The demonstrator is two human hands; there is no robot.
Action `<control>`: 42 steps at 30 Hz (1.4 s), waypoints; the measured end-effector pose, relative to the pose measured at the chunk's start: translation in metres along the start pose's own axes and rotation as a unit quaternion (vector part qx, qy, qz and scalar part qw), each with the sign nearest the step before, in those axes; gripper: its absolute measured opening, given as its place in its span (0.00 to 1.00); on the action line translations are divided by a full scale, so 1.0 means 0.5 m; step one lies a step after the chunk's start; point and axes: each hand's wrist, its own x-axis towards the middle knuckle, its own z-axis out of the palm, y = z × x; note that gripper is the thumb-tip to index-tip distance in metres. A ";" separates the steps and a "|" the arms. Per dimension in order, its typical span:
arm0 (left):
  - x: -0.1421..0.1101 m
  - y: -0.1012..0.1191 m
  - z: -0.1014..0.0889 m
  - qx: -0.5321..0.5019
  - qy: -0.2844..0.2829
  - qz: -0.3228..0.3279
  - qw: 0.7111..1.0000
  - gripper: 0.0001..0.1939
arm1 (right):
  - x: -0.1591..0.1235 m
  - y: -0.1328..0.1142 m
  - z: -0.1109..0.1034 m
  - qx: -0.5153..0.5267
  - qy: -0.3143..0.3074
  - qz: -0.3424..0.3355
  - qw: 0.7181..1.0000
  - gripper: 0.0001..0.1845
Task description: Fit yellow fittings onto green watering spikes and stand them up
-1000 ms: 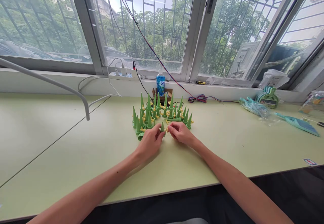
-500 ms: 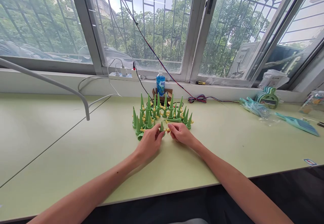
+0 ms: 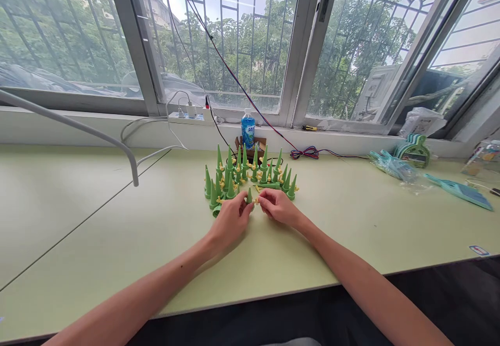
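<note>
1. Pos.: the green spike [image 3: 249, 196] is upright, tip up, near the front of the group of similar cones [image 3: 213, 198] on the surface [image 3: 320, 231]. Its base is partly hidden by fingers; contact w/ the surface can't be confirmed.

2. Hand state: left hand [image 3: 233, 214] is closed on the spike from its left side, thumb in front. Right hand [image 3: 279, 207] is pinched, fingertips on the small yellow valve [image 3: 257, 200] at the spike's right side. Exact finger contact on the valve is partly hidden.

3. Handling (est.): spike looks like moulded plastic; prob. light, stiff, hard to crush. Smooth taper may be slippery; a grip high on the cone would tend to slide toward the tip.

4. Hold pts.: take the spike low, at the wide collar, w/ thumb & fingers opposed. Take the valve by its outer end, fingertips only.

5. Caution: valve looks thin & is prob. the weaker part; excess side load or twist could snap it. Keep force in line w/ its axis, max. light pressure.
</note>
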 end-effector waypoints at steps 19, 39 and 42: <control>-0.002 0.005 -0.002 -0.001 0.004 0.008 1.000 0.13 | 0.001 0.001 0.000 -0.012 0.001 0.016 1.000 0.23; -0.003 0.010 -0.005 -0.001 -0.013 0.020 1.000 0.14 | 0.000 0.008 -0.005 -0.048 -0.002 0.006 0.999 0.20; -0.003 0.011 -0.005 -0.006 -0.017 0.028 0.999 0.15 | -0.001 0.007 -0.006 -0.052 -0.006 0.004 0.999 0.25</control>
